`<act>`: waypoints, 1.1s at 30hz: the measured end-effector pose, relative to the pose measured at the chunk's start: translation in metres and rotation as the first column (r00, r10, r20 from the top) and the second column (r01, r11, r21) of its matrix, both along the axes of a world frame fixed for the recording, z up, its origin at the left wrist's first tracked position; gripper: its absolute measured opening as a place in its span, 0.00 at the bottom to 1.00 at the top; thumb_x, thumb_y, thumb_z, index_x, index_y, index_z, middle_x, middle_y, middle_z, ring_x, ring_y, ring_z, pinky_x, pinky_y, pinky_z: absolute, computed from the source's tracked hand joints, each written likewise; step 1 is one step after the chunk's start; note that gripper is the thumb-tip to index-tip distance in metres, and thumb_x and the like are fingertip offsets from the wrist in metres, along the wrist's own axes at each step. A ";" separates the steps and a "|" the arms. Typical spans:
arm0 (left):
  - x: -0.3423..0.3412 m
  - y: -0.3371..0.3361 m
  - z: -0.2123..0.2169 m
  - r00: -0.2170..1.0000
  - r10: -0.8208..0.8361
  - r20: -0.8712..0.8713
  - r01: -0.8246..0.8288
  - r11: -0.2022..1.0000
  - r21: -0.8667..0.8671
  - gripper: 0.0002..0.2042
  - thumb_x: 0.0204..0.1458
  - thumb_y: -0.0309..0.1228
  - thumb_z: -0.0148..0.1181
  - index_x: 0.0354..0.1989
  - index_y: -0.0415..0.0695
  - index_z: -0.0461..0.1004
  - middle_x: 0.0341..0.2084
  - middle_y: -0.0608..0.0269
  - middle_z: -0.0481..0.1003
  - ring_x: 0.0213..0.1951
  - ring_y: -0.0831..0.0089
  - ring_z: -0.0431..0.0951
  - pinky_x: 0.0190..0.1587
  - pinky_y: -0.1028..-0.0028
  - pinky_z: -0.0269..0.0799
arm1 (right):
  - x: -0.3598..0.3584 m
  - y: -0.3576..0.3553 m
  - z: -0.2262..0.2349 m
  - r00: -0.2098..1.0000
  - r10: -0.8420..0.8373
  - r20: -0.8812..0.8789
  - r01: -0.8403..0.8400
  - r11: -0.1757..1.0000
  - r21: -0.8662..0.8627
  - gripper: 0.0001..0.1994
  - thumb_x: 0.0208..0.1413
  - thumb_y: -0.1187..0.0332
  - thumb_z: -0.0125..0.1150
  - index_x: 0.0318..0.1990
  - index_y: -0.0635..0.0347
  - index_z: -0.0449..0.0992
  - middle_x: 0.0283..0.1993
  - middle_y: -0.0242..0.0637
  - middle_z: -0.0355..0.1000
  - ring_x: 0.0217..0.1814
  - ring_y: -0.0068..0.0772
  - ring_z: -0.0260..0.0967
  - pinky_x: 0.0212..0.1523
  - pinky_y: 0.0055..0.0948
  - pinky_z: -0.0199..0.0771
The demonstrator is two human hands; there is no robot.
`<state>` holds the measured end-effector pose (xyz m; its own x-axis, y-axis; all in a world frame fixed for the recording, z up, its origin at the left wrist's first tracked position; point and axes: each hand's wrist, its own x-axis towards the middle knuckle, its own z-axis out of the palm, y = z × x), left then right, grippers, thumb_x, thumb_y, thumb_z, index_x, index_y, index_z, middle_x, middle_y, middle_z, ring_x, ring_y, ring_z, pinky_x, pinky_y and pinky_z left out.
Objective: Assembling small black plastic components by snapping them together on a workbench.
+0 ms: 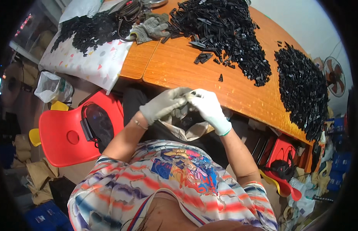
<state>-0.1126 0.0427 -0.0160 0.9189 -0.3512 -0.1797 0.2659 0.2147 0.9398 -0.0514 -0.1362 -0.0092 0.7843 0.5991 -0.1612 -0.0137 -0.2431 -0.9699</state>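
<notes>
My left hand [163, 106], in a greyish glove, and my right hand [206, 108], in a white glove with a green cuff, meet just off the table's front edge. Their fingertips are pinched together around a tiny dark spot, too small to name. Below them, over my lap, lies a beige cloth or bag [186, 133] with its mouth spread. Closest on the table is a single small black pointed piece [221, 77], beyond my right hand. Behind it spreads a large heap of small black plastic parts [225, 30].
A second black heap [302, 90] covers the table's right end, near a fan [334, 76]. Grey gloves [150, 29] and a brown bag [129, 13] lie at the back left. A red chair [59, 134] stands left, beside a lined bin [54, 87]. The wooden table [167, 65] has a seam.
</notes>
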 end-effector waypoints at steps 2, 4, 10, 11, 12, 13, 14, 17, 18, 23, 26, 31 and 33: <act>-0.004 0.013 0.014 0.975 -0.163 0.154 0.007 0.710 0.704 0.21 0.56 0.32 0.53 0.59 0.45 0.65 0.35 0.59 0.76 0.36 0.71 0.77 0.39 0.74 0.72 | -0.012 -0.001 0.006 0.993 0.059 -0.105 -0.071 0.991 -0.114 0.14 0.55 0.62 0.58 0.42 0.64 0.77 0.31 0.40 0.77 0.30 0.28 0.73 0.32 0.26 0.71; -0.005 0.023 0.003 0.864 -0.277 0.421 -0.261 0.469 0.844 0.19 0.54 0.33 0.54 0.55 0.45 0.69 0.39 0.53 0.77 0.42 0.62 0.78 0.44 0.68 0.72 | -0.011 -0.010 0.012 0.931 0.194 0.308 -0.084 0.938 -0.337 0.19 0.53 0.56 0.57 0.48 0.55 0.76 0.44 0.42 0.76 0.45 0.42 0.74 0.45 0.34 0.72; 0.048 0.005 0.042 0.758 -0.075 0.648 -0.601 0.307 0.738 0.12 0.55 0.35 0.53 0.44 0.43 0.73 0.34 0.55 0.77 0.40 0.60 0.78 0.43 0.62 0.71 | 0.038 -0.038 0.012 0.917 -0.385 0.104 0.398 0.898 -0.186 0.12 0.52 0.57 0.59 0.33 0.55 0.80 0.36 0.40 0.78 0.38 0.38 0.76 0.40 0.34 0.73; 0.068 0.000 0.039 0.718 -0.091 0.690 -0.644 0.290 0.708 0.13 0.54 0.36 0.53 0.45 0.44 0.73 0.36 0.55 0.77 0.41 0.59 0.77 0.45 0.62 0.71 | 0.049 -0.039 0.012 0.853 -0.342 0.395 0.473 0.827 -0.305 0.13 0.51 0.56 0.60 0.33 0.56 0.79 0.36 0.41 0.77 0.39 0.40 0.76 0.41 0.35 0.73; 0.087 -0.005 0.034 0.673 -0.108 0.731 -0.687 0.276 0.673 0.14 0.54 0.36 0.54 0.46 0.44 0.73 0.38 0.56 0.76 0.43 0.59 0.76 0.47 0.62 0.70 | 0.060 -0.040 0.012 0.727 -0.227 0.647 0.569 0.727 -0.384 0.15 0.51 0.54 0.61 0.33 0.57 0.79 0.36 0.42 0.77 0.39 0.42 0.75 0.42 0.36 0.73; 0.107 -0.013 0.030 0.666 -0.151 0.730 -0.700 0.210 0.682 0.13 0.54 0.37 0.55 0.44 0.44 0.73 0.39 0.55 0.76 0.44 0.57 0.75 0.45 0.61 0.71 | 0.067 -0.039 0.011 0.723 -0.228 0.652 0.575 0.722 -0.386 0.15 0.51 0.54 0.61 0.33 0.57 0.79 0.36 0.42 0.77 0.39 0.42 0.75 0.42 0.36 0.73; 0.124 -0.021 0.027 0.660 -0.197 0.726 -0.713 0.143 0.687 0.12 0.53 0.37 0.56 0.42 0.44 0.73 0.39 0.53 0.75 0.44 0.55 0.75 0.44 0.60 0.72 | 0.073 -0.037 0.010 0.728 -0.179 0.662 0.580 0.676 -0.455 0.15 0.50 0.54 0.61 0.33 0.58 0.79 0.36 0.44 0.76 0.40 0.44 0.75 0.43 0.37 0.72; 0.159 -0.026 0.015 0.720 -0.227 0.656 -0.656 0.086 0.750 0.10 0.52 0.35 0.57 0.39 0.43 0.75 0.39 0.54 0.75 0.45 0.56 0.75 0.45 0.60 0.73 | 0.083 -0.033 0.004 0.755 -0.087 0.650 0.546 0.631 -0.551 0.15 0.49 0.55 0.61 0.35 0.58 0.78 0.37 0.46 0.75 0.42 0.48 0.74 0.44 0.40 0.71; 0.168 -0.025 0.010 0.772 -0.232 0.591 -0.600 0.040 0.799 0.10 0.52 0.34 0.57 0.38 0.43 0.76 0.40 0.53 0.75 0.45 0.56 0.75 0.46 0.60 0.73 | 0.086 -0.032 0.000 0.756 -0.082 0.650 0.540 0.640 -0.547 0.14 0.49 0.56 0.60 0.34 0.58 0.78 0.37 0.47 0.75 0.42 0.48 0.74 0.44 0.41 0.71; 0.174 -0.020 0.004 0.842 -0.180 0.509 -0.496 0.115 0.861 0.12 0.53 0.32 0.55 0.46 0.45 0.75 0.41 0.54 0.75 0.45 0.56 0.75 0.48 0.61 0.70 | 0.088 -0.042 -0.009 0.701 0.002 0.713 0.533 0.662 -0.527 0.10 0.50 0.61 0.59 0.30 0.58 0.76 0.36 0.46 0.75 0.40 0.50 0.73 0.42 0.42 0.71; 0.165 -0.009 -0.001 0.772 0.165 0.614 -0.595 0.526 0.607 0.13 0.57 0.27 0.51 0.50 0.42 0.71 0.38 0.54 0.76 0.37 0.63 0.78 0.37 0.69 0.73 | 0.083 -0.044 -0.004 0.642 -0.054 0.765 0.576 0.692 -0.434 0.08 0.53 0.63 0.57 0.32 0.57 0.73 0.34 0.46 0.74 0.39 0.51 0.73 0.41 0.43 0.71; 0.141 -0.008 -0.005 0.939 0.344 0.016 -0.329 0.910 -0.252 0.14 0.63 0.28 0.44 0.55 0.38 0.64 0.36 0.56 0.74 0.34 0.73 0.77 0.30 0.81 0.72 | 0.081 -0.036 0.017 0.793 -0.313 0.523 0.525 0.786 -0.325 0.10 0.57 0.61 0.56 0.35 0.59 0.72 0.32 0.45 0.75 0.36 0.46 0.73 0.40 0.37 0.71; 0.133 -0.011 -0.006 0.963 0.246 -0.113 -0.268 0.809 -0.523 0.15 0.65 0.32 0.40 0.55 0.38 0.65 0.38 0.58 0.74 0.30 0.76 0.74 0.31 0.83 0.72 | 0.082 -0.026 0.019 0.814 -0.353 0.461 0.480 0.856 -0.191 0.11 0.57 0.60 0.57 0.35 0.60 0.73 0.27 0.39 0.73 0.29 0.33 0.70 0.35 0.31 0.69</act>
<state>0.0208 0.0321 -0.0219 0.9854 -0.1543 -0.0715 0.1633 0.7408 0.6516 0.0310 -0.1618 0.0094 0.9787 0.1753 0.1070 0.1893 -0.5684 -0.8006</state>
